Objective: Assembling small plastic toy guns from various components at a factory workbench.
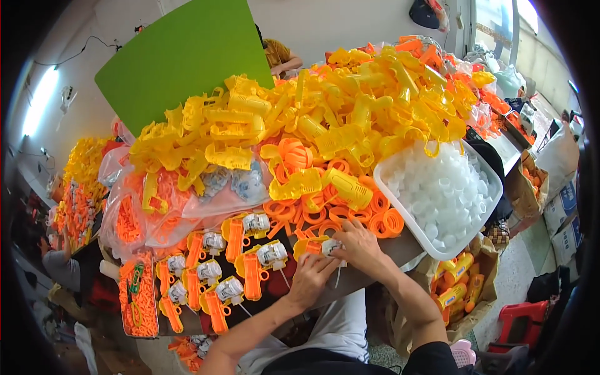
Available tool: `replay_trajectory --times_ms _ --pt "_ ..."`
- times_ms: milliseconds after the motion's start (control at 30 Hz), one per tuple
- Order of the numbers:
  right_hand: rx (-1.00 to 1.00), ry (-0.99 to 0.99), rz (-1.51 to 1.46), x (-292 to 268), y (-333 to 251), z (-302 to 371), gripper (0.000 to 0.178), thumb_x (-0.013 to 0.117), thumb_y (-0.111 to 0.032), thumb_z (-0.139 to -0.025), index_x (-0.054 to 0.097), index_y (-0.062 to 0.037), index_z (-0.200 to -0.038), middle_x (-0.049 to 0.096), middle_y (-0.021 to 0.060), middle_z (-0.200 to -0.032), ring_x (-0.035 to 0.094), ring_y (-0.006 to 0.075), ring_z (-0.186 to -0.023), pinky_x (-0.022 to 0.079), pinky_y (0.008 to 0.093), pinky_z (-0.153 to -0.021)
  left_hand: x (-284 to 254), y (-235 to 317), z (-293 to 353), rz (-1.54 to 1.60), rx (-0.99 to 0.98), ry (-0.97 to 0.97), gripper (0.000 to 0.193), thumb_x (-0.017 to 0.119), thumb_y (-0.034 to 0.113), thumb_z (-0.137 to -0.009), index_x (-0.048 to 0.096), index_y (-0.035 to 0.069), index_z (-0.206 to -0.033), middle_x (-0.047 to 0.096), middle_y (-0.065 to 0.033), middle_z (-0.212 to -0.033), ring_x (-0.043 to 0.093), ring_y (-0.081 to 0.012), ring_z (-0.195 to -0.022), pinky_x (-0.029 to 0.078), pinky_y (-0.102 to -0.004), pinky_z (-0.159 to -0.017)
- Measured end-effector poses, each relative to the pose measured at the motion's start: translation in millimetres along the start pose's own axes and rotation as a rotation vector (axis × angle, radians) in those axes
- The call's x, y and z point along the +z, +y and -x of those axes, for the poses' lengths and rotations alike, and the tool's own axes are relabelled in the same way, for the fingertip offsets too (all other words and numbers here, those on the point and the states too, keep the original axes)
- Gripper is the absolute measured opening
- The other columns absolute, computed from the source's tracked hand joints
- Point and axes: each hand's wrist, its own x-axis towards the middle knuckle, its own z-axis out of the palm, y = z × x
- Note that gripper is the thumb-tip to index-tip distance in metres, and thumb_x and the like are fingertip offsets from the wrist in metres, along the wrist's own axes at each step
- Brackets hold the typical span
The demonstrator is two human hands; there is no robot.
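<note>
My left hand (306,281) and my right hand (360,247) meet at the table's near edge, fingers bent around a partly assembled toy gun (305,246). Its yellow and orange shell shows beside my left fingers, and a white mechanism (330,247) sits under my right fingertips. A thin pale rod hangs below it; my fingers hide much of the rest. To the left of my hands lie several similar toy guns (252,279), each with an orange handle, a yellow shell and a white mechanism. Orange rings (386,222) are heaped just beyond my right hand.
Yellow shells (350,125) pile high across the table. At right stands a white tub (431,249) of translucent caps, above a paper bag (487,306) of yellow-orange parts. A tray (140,335) of small orange pieces sits at left. Behind a green board (181,62), another person (279,56) is partly visible.
</note>
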Motion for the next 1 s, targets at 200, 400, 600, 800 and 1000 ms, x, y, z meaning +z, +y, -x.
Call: replay_trajectory --times_ms 200,400,600,800,1000 --pt "0.005 0.115 -0.091 6 5 11 0.039 0.080 -0.023 -0.080 0.072 -0.0074 -0.115 0.060 0.0111 -0.112 0.054 0.0320 -0.113 0.051 0.0427 -0.091 3 12 -8 0.037 -0.099 0.079 0.034 0.070 0.003 -0.083 0.068 0.003 -0.117 0.068 -0.0078 -0.106 0.064 -0.0259 -0.092 0.047 -0.0392 -0.089" --pt "0.021 0.188 -0.229 12 9 19 0.043 0.080 -0.022 -0.081 0.070 -0.0047 -0.120 0.062 0.0116 -0.112 0.054 0.0336 -0.111 0.050 0.0422 -0.093 -1 14 -15 -0.080 -0.213 0.092 0.029 0.082 0.010 -0.078 0.070 0.008 -0.104 0.060 -0.0089 -0.113 0.059 -0.0292 -0.106 0.049 -0.0401 -0.087" --pt "0.005 0.254 -0.324 19 9 21 0.047 0.082 -0.018 -0.080 0.069 -0.0036 -0.122 0.061 0.0122 -0.113 0.054 0.0334 -0.110 0.050 0.0421 -0.092 -1 9 -14 -0.037 -0.203 0.011 0.029 0.083 0.009 -0.077 0.070 0.005 -0.102 0.058 -0.0108 -0.118 0.058 -0.0316 -0.107 0.050 -0.0408 -0.091" --pt "-0.004 0.342 -0.371 35 15 25 0.045 0.081 -0.021 -0.084 0.068 -0.0036 -0.124 0.061 0.0118 -0.116 0.057 0.0325 -0.108 0.054 0.0425 -0.084 -2 9 -12 0.008 -0.296 -0.040 0.037 0.082 0.013 -0.080 0.068 0.006 -0.113 0.057 -0.0086 -0.122 0.059 -0.0286 -0.109 0.049 -0.0396 -0.093" --pt "0.022 0.291 -0.389 30 16 17 0.044 0.081 -0.024 -0.085 0.069 -0.0049 -0.123 0.063 0.0111 -0.113 0.060 0.0310 -0.105 0.056 0.0409 -0.081 -6 9 -15 -0.033 -0.297 -0.101 0.038 0.085 0.012 -0.078 0.066 0.006 -0.111 0.055 -0.0103 -0.124 0.057 -0.0297 -0.109 0.050 -0.0402 -0.091"
